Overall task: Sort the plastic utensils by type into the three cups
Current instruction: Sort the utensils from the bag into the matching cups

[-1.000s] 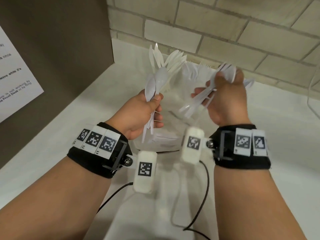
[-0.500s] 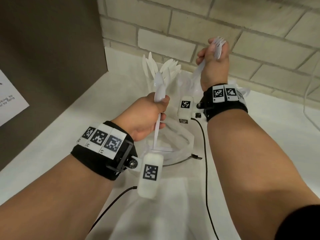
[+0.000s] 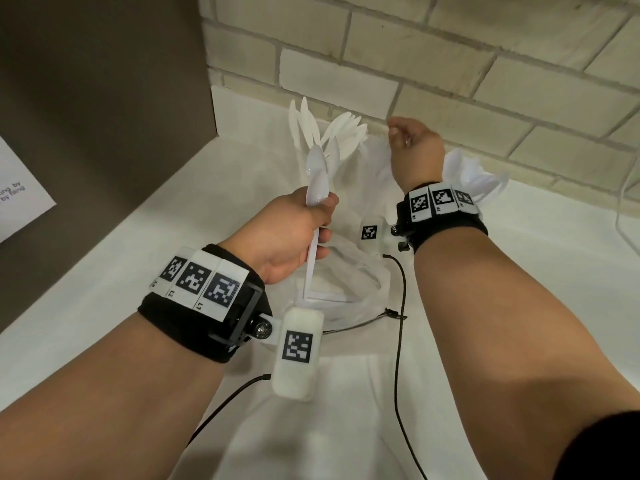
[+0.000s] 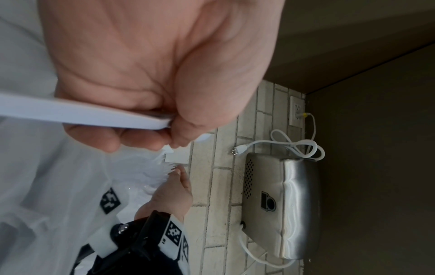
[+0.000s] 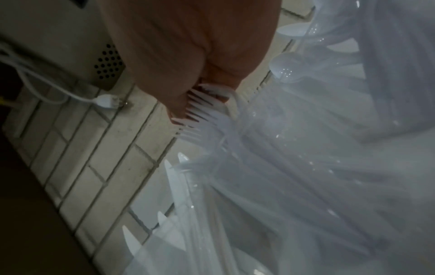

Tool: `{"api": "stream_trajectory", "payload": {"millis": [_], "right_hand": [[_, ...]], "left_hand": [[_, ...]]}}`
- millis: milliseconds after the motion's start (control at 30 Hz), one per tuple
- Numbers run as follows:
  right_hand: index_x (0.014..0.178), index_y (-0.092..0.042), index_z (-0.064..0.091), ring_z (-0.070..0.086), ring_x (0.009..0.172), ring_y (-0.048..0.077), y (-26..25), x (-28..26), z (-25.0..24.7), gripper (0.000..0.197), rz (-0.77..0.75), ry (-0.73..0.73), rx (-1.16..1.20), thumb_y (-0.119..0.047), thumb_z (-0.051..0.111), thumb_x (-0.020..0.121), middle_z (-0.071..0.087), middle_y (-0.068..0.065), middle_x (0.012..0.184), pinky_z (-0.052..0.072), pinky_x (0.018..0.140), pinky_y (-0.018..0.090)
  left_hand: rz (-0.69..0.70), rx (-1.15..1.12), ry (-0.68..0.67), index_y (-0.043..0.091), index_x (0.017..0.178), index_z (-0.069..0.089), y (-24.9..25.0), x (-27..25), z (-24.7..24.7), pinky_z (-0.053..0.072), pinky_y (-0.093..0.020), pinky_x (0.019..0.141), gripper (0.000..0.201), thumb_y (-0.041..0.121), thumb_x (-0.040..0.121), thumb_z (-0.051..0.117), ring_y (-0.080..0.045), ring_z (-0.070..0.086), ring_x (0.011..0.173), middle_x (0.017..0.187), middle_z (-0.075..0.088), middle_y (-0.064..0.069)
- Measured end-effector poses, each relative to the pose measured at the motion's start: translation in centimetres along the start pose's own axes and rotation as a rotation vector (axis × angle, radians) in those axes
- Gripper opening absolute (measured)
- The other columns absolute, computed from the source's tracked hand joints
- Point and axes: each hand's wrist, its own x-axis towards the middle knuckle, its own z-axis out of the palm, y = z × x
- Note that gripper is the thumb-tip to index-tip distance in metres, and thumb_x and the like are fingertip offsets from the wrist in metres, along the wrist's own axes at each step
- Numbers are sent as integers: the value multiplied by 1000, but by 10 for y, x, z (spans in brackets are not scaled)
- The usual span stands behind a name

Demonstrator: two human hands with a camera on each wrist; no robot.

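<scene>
White plastic fills both hands' reach. The left hand [image 3: 294,233] has thumb and curled fingers [image 4: 141,135] clamped round the handles of a few spoons [image 3: 317,181], bowls up and handles pointing down toward a clear plastic bag [image 3: 349,271] that lies crumpled on the white counter [image 3: 104,306]. The right hand [image 3: 415,150] is stretched out farther back, near the brick wall [image 3: 450,64]; its fingertips [image 5: 179,109] touch the tines of the forks [image 5: 202,119] standing in a clear cup [image 5: 294,148]. Whether those fingers pinch a fork or merely rest on the tines cannot be told. Left of that cup stands another, full of knives [image 3: 322,129], blades up. To the right, behind the right wrist, a third cup holds spoons [image 3: 474,174] already sorted. Black bands with printed square markers sit on both wrists, with thin black cables [image 3: 398,306] trailing across the counter. On the wall hangs a metal box [image 4: 282,204] with a white cord [image 4: 294,145].
</scene>
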Motion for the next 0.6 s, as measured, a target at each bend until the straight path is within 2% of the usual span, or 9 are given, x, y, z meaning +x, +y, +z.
{"api": "stream_trajectory", "payload": {"millis": [67, 167, 233, 300, 367, 400, 467, 500, 600], "right_hand": [[119, -13, 66, 61, 110, 17, 2, -2, 2, 29, -14, -73, -104, -20, 47, 98, 67, 5, 121, 44, 94, 20], [125, -13, 62, 58, 115, 22, -2, 0, -2, 35, -7, -111, -153, -28, 43, 101, 65, 9, 124, 39, 88, 17], [128, -13, 59, 58, 116, 20, -8, 2, -13, 36, 4, -39, -82, -29, 41, 102, 64, 9, 125, 37, 87, 14], [126, -10, 60, 59, 113, 15, -18, 2, -28, 33, 12, 72, 34, -21, 43, 101, 65, 7, 122, 39, 89, 13], [119, -10, 64, 63, 97, 13, -32, -7, -47, 29, 80, 132, 176, -14, 45, 97, 67, 1, 107, 48, 83, 18], [114, -12, 66, 65, 85, 12, -42, -17, -57, 26, 133, 109, 237, -13, 47, 96, 67, -3, 99, 51, 73, 20], [110, -16, 66, 64, 66, 12, -64, -47, -74, 20, 202, -36, 309, -18, 54, 94, 67, -7, 90, 48, 53, 22], [111, -16, 66, 63, 58, 12, -74, -63, -80, 20, 209, -128, 312, -22, 59, 93, 68, -7, 89, 45, 48, 22], [123, -21, 56, 59, 46, 10, -95, -102, -84, 39, 207, -310, 236, -39, 63, 89, 71, -5, 94, 42, 45, 25]], "left_hand": [[-5, -2, -1, 17, 100, 57, -1, 0, 0, 43, -29, 64, 8, 18, 98, 49, -14, 44, 64, 77, 44, 0], [-14, 5, -3, 17, 100, 57, -2, -1, 0, 45, -28, 65, 8, 18, 99, 48, -13, 47, 64, 78, 45, 0], [-16, 8, -10, 17, 98, 57, -2, -2, 0, 46, -30, 69, 10, 20, 99, 48, -14, 50, 66, 79, 47, 0], [-5, 8, -21, 17, 96, 58, -3, -3, -1, 48, -31, 73, 13, 22, 99, 47, -14, 54, 70, 79, 50, 1], [8, -2, -40, 15, 95, 58, -3, -4, -1, 50, -32, 77, 16, 25, 100, 46, -14, 57, 72, 77, 54, 1], [14, -10, -51, 14, 94, 59, -3, -5, -1, 51, -32, 78, 18, 26, 99, 46, -14, 58, 72, 77, 56, 0], [27, -17, -78, 12, 92, 59, -2, -7, 2, 52, -34, 79, 21, 27, 99, 46, -16, 60, 72, 76, 59, -1], [38, -7, -94, 12, 91, 59, -2, -8, 4, 52, -36, 81, 23, 28, 100, 45, -17, 61, 73, 76, 60, -1], [90, 89, -124, 12, 91, 60, -4, -11, 11, 50, -38, 87, 26, 28, 101, 42, -17, 63, 76, 78, 63, -1]]}}
